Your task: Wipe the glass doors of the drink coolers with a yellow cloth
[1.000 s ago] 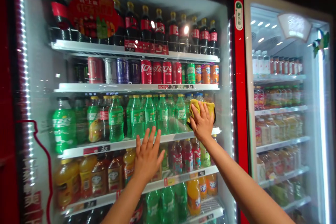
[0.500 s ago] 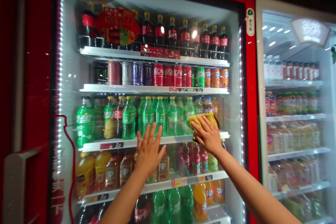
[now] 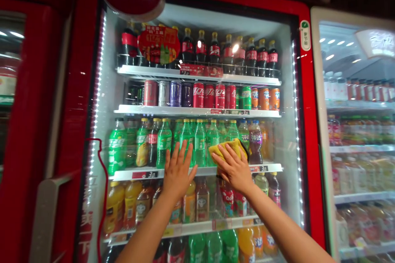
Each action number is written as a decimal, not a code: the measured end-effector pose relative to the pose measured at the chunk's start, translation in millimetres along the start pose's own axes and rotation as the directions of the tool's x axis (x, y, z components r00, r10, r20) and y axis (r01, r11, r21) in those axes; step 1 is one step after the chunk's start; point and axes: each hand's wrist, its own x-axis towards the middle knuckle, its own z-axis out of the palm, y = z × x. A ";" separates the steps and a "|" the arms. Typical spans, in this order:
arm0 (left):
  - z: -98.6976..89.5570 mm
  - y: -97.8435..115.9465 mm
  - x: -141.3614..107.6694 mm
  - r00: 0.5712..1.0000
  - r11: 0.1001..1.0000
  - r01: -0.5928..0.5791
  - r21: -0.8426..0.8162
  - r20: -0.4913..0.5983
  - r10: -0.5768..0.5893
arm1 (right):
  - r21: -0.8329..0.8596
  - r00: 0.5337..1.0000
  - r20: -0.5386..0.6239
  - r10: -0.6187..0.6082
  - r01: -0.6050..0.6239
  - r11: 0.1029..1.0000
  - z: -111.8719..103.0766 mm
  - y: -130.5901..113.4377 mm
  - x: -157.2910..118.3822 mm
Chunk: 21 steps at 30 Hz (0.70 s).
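Note:
My right hand presses a folded yellow cloth against the glass door of a red Coca-Cola drinks fridge, with its fingers curled over the cloth. To its left, my left hand lies flat on the same glass, fingers spread and holding nothing. Behind the glass at both hands stand green soda bottles on a white shelf. The hands and cloth hide part of the bottles and shelf edge.
Higher shelves hold cola bottles and cans; lower ones hold orange drinks. A grey door handle sits at the left, a red fridge beyond it, and a lit white-framed fridge at the right.
My right hand has slid left across the glass with the cloth, closer to my left hand. The view has swung left, bringing the round Coca-Cola sign and the door handle further into the picture.

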 end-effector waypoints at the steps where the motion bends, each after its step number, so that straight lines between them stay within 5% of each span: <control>1: -0.6 -1.9 -1.4 1.000 1.000 -0.012 0.002 0.006 0.012 | -0.002 1.000 0.001 -0.010 0.010 1.000 -2.2 7.0 -7.8; 6: -0.4 -8.0 -5.1 0.999 0.999 -0.040 0.030 0.007 0.040 | -0.035 0.967 -0.142 0.213 -0.220 0.975 0.9 21.4 13.4; 9: 1.9 -7.8 -6.0 0.999 0.998 -0.040 0.044 -0.002 0.040 | -0.014 0.900 -0.246 0.359 -0.374 0.927 10.5 0.0 56.9; 12: 2.3 -6.7 -6.0 1.000 0.999 -0.030 0.036 0.006 0.030 | 0.009 0.884 -0.256 0.392 -0.403 0.915 16.7 -28.7 81.7; 14: 0.5 -7.2 -6.1 0.999 0.999 -0.032 0.027 0.019 0.032 | 0.005 0.917 -0.202 0.343 -0.349 0.937 15.8 -40.4 77.0; 17: -5.1 -13.2 -8.0 0.998 0.999 -0.051 0.018 0.042 0.050 | -0.001 0.992 -0.051 0.113 -0.113 0.994 7.2 -37.9 46.4; 19: -10.0 -21.6 -10.9 0.997 0.998 -0.057 0.020 0.047 0.056 | 0.007 0.999 0.024 -0.045 0.044 0.999 0.1 -25.5 24.9; 21: -15.1 -32.9 -14.5 0.998 0.998 -0.047 0.036 0.038 0.046 | -0.002 0.997 0.034 -0.070 0.070 0.998 -4.2 -11.7 14.6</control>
